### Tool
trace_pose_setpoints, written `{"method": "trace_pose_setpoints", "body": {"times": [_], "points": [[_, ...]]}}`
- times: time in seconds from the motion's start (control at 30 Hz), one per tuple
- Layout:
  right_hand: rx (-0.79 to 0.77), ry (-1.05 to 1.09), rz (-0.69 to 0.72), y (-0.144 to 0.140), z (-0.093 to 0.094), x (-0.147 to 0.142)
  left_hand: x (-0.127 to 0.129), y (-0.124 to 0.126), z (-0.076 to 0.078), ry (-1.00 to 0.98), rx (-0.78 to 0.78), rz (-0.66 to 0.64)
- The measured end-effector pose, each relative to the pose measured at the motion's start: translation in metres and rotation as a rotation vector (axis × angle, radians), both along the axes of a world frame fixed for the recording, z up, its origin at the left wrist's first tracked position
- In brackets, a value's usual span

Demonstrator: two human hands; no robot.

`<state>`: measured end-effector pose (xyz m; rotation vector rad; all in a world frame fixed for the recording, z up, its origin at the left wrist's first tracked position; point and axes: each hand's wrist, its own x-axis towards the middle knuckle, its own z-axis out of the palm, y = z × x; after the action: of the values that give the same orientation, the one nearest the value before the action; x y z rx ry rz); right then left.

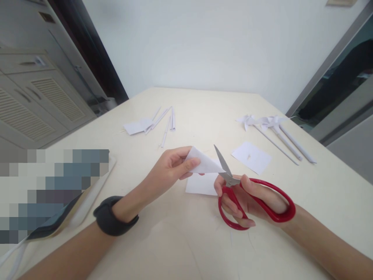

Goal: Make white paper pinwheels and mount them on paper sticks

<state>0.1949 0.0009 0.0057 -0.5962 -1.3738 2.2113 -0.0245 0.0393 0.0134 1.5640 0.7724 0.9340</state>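
Note:
Between the thumb and fingers of my left hand [175,163] is a folded white paper triangle [204,162], its pointed corner toward the right. My right hand [247,198] has its fingers through the red handles of a pair of scissors [229,179]. The blades are spread apart, and the tip of the folded paper lies between them. Below the folded paper, a white paper sheet [201,184] lies on the table, partly covered by my hands. Another square sheet [252,156] with a small mark near its middle lies to the right.
White paper pinwheels [264,121] with rolled paper sticks [287,142] lie at the back right. More paper sticks [165,126] and a paper piece [138,126] are at the back left. A pixelated device [75,210] stands at the left on the pale table [163,241].

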Motion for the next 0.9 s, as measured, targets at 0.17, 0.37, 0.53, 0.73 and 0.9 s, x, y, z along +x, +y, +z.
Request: {"method": "trace_pose_setpoints", "body": {"times": [0.17,0.37,0.53,0.73,0.9], "points": [[-0.003,-0.012,-0.052,-0.001,0.000,-0.001,-0.002,0.002,-0.002,-0.022,-0.023,0.016],[-0.034,0.058,-0.043,-0.004,-0.015,0.001,-0.004,0.002,-0.001,-0.012,0.000,-0.002],[-0.121,0.068,-0.021,-0.002,-0.037,0.009,-0.004,0.001,0.001,0.034,0.046,0.008],[-0.063,0.036,-0.048,-0.002,-0.037,0.012,-0.001,-0.002,-0.003,0.144,0.069,-0.033],[0.013,-0.057,0.027,-0.004,-0.009,-0.003,0.001,-0.004,-0.006,0.188,0.045,-0.052]]}}
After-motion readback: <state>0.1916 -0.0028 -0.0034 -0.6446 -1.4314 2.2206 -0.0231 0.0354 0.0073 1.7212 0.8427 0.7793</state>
